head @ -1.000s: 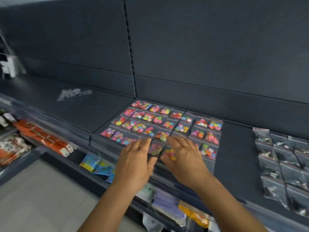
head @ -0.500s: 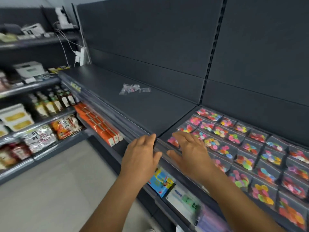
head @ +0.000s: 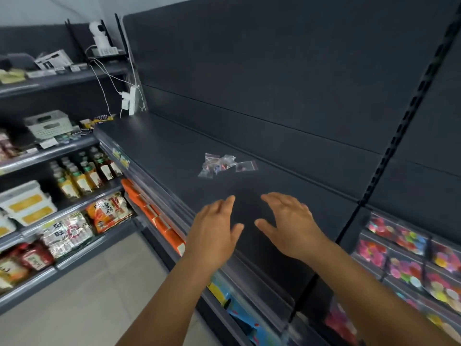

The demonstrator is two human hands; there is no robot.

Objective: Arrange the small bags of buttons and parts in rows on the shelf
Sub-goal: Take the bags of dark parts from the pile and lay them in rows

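Reaching out over the dark shelf (head: 174, 156), both hands are empty with fingers straight and slightly spread. The left hand (head: 214, 228) hangs over the shelf's front edge; the right hand (head: 290, 226) is just beside it, further over the shelf board. Beyond the fingertips, near the middle of the shelf, lies a small loose heap of clear bags (head: 225, 164), untouched. Right of the shelf's upright divider, bags of coloured buttons (head: 409, 258) lie in rows.
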